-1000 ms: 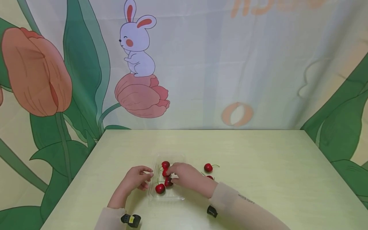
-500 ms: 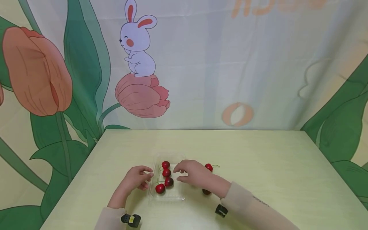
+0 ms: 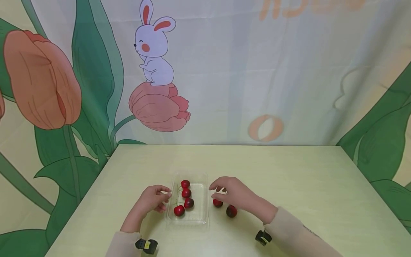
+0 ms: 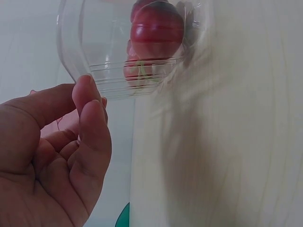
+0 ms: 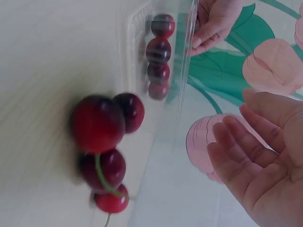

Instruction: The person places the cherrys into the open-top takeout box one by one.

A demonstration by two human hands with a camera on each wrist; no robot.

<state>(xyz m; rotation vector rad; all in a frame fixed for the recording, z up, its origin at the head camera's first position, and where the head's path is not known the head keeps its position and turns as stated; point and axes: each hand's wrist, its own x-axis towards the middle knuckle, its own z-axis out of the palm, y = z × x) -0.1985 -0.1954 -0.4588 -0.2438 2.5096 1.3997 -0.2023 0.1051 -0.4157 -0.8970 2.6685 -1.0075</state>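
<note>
A clear plastic box holds several dark red cherries in a line along its left side. My left hand pinches the box's left rim between thumb and fingers; in the left wrist view, the fingertips meet at the rim. Just right of the box, my right hand hovers with loosely bent fingers and nothing in them. Loose cherries lie on the table below it, including a red one and a darker one. The right wrist view shows several there, the nearest cherry blurred; the right hand partly hides them from the head view.
The pale table extends to the right and behind the box. A cloth backdrop printed with tulips and a rabbit hangs beyond its far edge. A black strap-mounted camera sits at the right wrist, another at the left.
My right hand has let go of a cherry inside the box and moved right, out over the loose cherries. The left hand and the box have stayed in place.
</note>
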